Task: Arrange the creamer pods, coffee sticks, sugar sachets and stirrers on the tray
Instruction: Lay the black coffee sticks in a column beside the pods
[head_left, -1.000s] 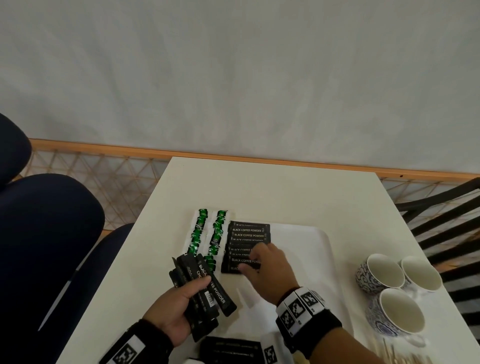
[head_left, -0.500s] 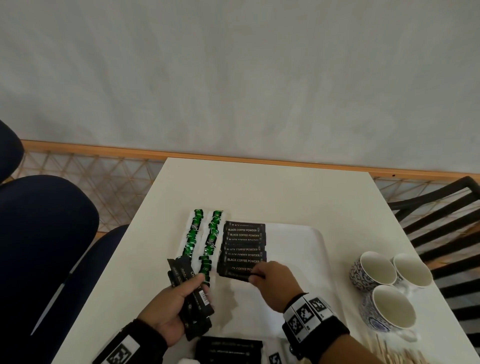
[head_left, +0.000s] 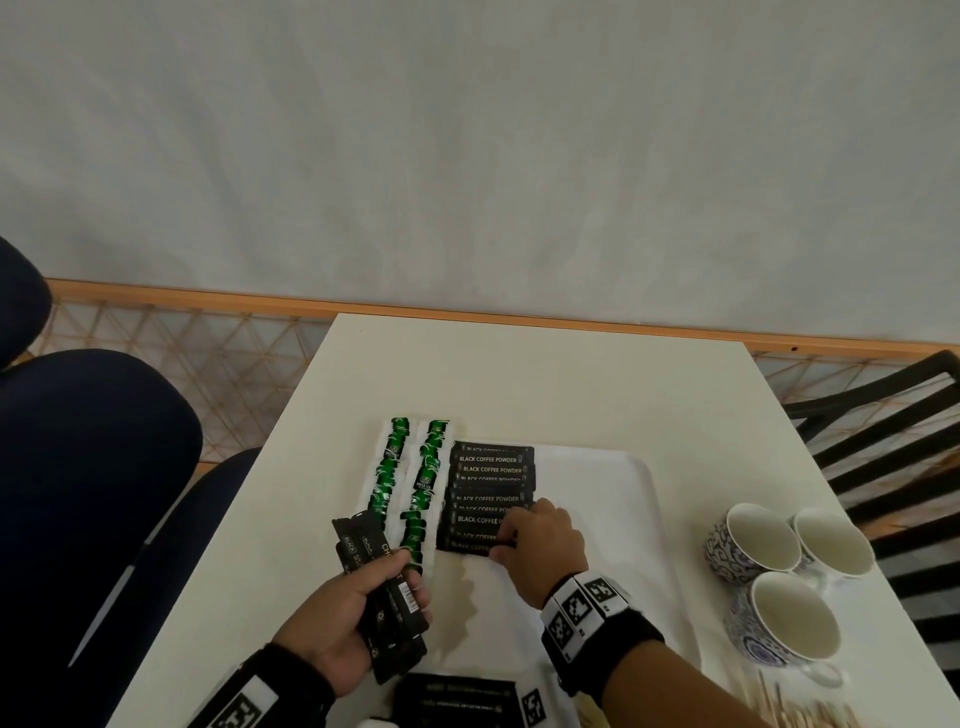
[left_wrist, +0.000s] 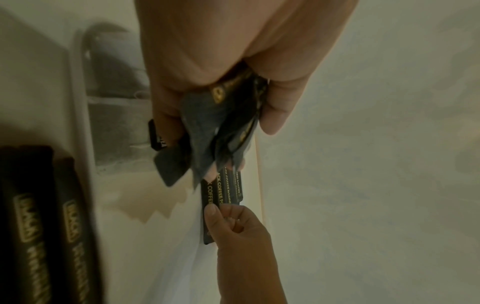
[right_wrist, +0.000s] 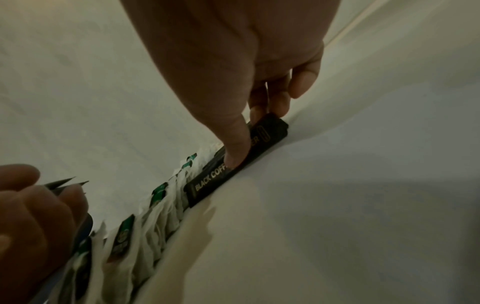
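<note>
Right hand (head_left: 540, 545) pinching nearest coffee stick (right_wrist: 233, 162) on tray (head_left: 623, 519), left hand (head_left: 343, 618) gripping coffee stick bundle (head_left: 384, 587)

Coffee sticks (head_left: 491, 499) (stacked) on tray (head_left: 613, 467).

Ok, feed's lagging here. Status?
Left hand grips spare coffee sticks. Right hand pinches nearest stick in tray row. Nothing in the way.
</note>
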